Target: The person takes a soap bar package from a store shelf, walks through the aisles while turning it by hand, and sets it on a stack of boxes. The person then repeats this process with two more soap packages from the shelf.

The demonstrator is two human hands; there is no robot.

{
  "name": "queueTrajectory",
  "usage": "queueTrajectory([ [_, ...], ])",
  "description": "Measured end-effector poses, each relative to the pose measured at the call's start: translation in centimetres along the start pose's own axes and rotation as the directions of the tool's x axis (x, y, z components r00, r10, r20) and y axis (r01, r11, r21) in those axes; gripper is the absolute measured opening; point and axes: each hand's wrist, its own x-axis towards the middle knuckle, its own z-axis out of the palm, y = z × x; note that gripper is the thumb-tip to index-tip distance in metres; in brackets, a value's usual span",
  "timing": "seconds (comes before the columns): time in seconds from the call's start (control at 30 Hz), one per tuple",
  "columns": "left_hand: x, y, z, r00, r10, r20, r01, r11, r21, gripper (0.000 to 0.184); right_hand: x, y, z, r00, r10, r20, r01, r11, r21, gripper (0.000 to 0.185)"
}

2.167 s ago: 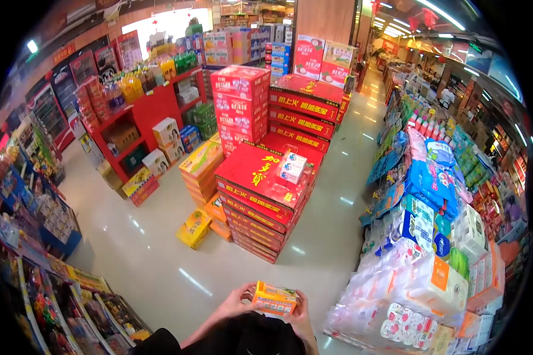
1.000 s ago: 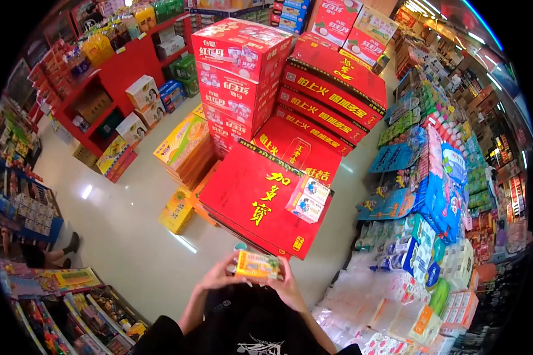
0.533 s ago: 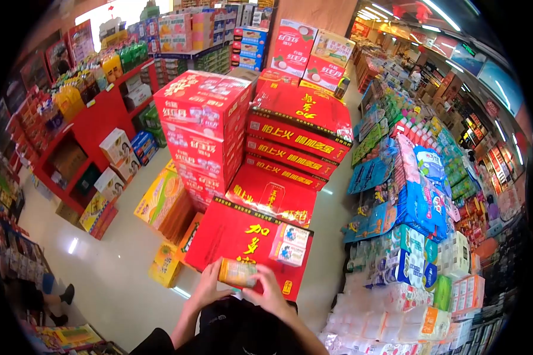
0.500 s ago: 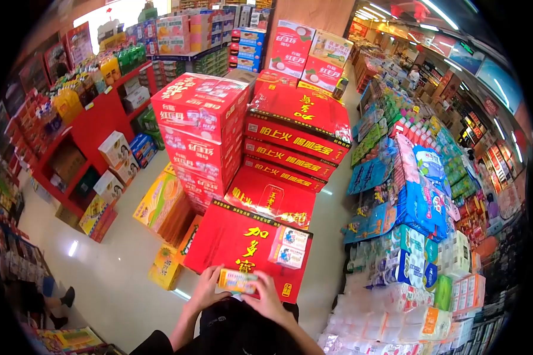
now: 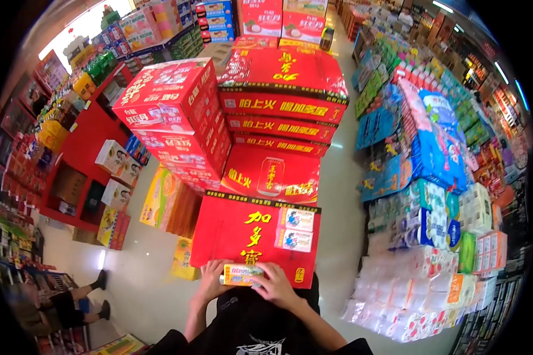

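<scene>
A small yellow-and-white box (image 5: 241, 274) is held low in front of me, at the near edge of a large red carton (image 5: 225, 228) with yellow characters. My left hand (image 5: 212, 279) grips the box's left end. On its right end are the fingers of my right hand (image 5: 276, 284). Two small white boxes with blue figures (image 5: 298, 229) lie side by side on the right part of the red carton. Behind it is another red carton (image 5: 272, 171) with a can printed on top.
Stacked red cartons (image 5: 284, 106) and a pink-red stack (image 5: 172, 112) rise beyond. Orange-yellow boxes (image 5: 163, 198) stand left, near a red shelf (image 5: 83, 148). Wrapped paper rolls (image 5: 408, 290) line the right side. Another person's legs (image 5: 80, 302) show at lower left.
The view has come closer to the red cartons and turned. The small box has been turned between my hands and is now down at the carton's near edge. More of the other person shows.
</scene>
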Motion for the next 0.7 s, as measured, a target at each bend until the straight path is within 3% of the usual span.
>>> queueTrajectory([
  [0.13,1.6,0.6,0.0,0.994,-0.108,0.003,0.108,0.994,0.020,0.069,0.8,0.5,-0.4,0.998,0.056,-0.032,-0.058,0.998,-0.039,0.037],
  [0.27,3.5,-1.1,0.6,0.997,-0.074,0.013,0.073,0.997,0.021,0.070,2.1,1.1,-1.0,0.995,0.053,-0.085,-0.063,0.991,-0.121,0.040],
  [0.4,6.0,-1.5,0.5,0.999,-0.032,0.017,0.033,0.999,-0.024,0.070,3.2,1.3,-2.9,0.979,0.082,-0.188,-0.095,0.994,-0.061,0.038],
  [0.6,8.8,-0.7,-0.2,0.992,-0.104,0.078,0.105,0.994,-0.006,0.074,2.7,4.0,-4.9,0.871,0.293,-0.394,-0.347,0.935,-0.073,0.040],
  [0.63,9.0,-0.7,-0.2,0.991,-0.102,0.084,0.103,0.995,-0.007,0.074,2.6,4.6,-5.3,0.868,0.262,-0.423,-0.337,0.935,-0.113,0.044],
  [0.7,9.5,-0.9,-0.1,0.987,-0.120,0.108,0.123,0.992,-0.021,0.075,2.6,5.1,-6.2,0.852,0.318,-0.416,-0.393,0.913,-0.106,0.047],
])
